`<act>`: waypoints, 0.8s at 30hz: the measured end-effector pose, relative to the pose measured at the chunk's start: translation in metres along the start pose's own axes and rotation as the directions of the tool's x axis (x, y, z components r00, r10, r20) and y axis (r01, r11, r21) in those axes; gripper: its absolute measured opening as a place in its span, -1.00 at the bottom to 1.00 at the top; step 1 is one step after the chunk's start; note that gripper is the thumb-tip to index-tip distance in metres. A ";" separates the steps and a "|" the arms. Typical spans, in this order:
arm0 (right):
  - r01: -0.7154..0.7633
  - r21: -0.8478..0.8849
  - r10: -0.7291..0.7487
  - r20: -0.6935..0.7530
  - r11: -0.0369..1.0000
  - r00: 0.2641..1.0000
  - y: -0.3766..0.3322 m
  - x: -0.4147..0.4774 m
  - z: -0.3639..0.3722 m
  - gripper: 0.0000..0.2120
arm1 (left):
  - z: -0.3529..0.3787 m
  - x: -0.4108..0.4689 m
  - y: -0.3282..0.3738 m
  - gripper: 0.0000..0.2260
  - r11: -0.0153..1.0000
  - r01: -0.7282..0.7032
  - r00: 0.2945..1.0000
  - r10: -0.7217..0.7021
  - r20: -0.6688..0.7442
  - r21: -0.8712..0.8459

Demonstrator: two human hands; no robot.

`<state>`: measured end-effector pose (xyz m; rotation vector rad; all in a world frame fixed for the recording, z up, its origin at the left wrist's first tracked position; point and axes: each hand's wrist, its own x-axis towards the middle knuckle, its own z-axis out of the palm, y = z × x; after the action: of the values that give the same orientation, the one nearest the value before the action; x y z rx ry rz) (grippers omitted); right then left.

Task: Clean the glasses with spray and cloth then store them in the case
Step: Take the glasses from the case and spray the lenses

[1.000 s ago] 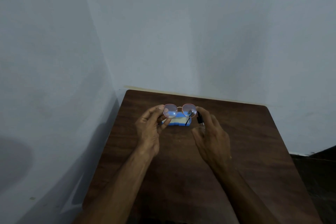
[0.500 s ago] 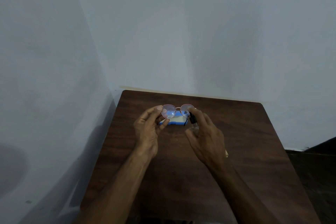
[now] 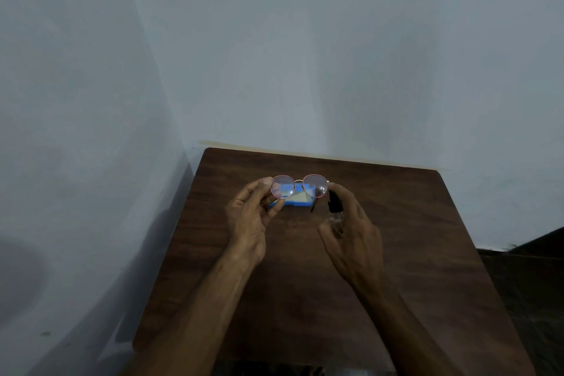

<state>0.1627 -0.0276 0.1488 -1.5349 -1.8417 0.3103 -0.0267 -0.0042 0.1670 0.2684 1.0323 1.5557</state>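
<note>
Shift: our right hand (image 3: 354, 241) with the spray bottle (image 3: 334, 204) has drawn sideways off the lens.
Left hand: we pinch the glasses (image 3: 314, 189) by their outer rim, lifted.
Right hand: curled round the bottle, just beside the glasses.
Case (image 3: 291, 206): open on the tabletop (image 3: 305, 284), beyond our left hand (image 3: 248, 220).

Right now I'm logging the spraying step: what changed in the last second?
The right hand brought the spray in toward the glasses, then drew it back rightward. The left hand holds the glasses as before; the case has not moved.
</note>
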 end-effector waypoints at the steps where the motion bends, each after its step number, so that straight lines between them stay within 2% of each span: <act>1: -0.022 0.012 0.022 0.000 1.000 1.000 0.003 -0.001 0.002 -0.23 | 0.000 0.000 -0.001 -0.83 1.000 0.004 1.000 -0.004 -0.003 0.001; 3: -0.072 0.034 0.073 -0.003 0.997 0.997 0.012 -0.005 0.005 -0.10 | -0.001 0.001 -0.004 -0.85 1.000 0.009 1.000 -0.009 -0.004 0.001; 5: -0.126 0.062 0.126 0.011 0.990 0.992 0.021 -0.009 0.006 -0.12 | -0.001 0.003 -0.009 -0.89 1.000 0.017 1.000 -0.017 -0.004 0.009; 8: -0.171 0.131 0.168 0.031 0.977 0.985 0.045 -0.021 0.012 -0.31 | -0.003 0.005 -0.017 -0.89 0.999 0.030 1.000 -0.030 -0.008 0.020; 11: -0.275 0.176 0.269 0.054 0.945 0.962 0.077 -0.036 0.023 -0.54 | -0.006 0.009 -0.027 -0.88 0.999 0.040 0.999 -0.040 -0.008 0.019; 13: -0.328 0.192 0.320 0.070 0.925 0.945 0.099 -0.046 0.032 -0.62 | -0.009 0.011 -0.033 -0.90 0.998 0.051 0.999 -0.050 -0.013 0.032; 18: -0.429 0.259 0.408 0.131 0.865 0.903 0.138 -0.057 0.053 -0.58 | -0.008 0.013 -0.047 -0.88 0.995 0.068 0.998 -0.067 -0.018 0.066; 24: -0.490 0.258 0.468 0.145 0.833 0.872 0.157 -0.022 0.064 -0.60 | -0.003 0.014 -0.060 -0.90 0.992 0.066 0.997 -0.061 -0.041 0.110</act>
<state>0.2421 0.0100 0.0017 -1.7737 -1.3582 0.8455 0.0087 0.0020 0.1167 0.2812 1.1483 1.4533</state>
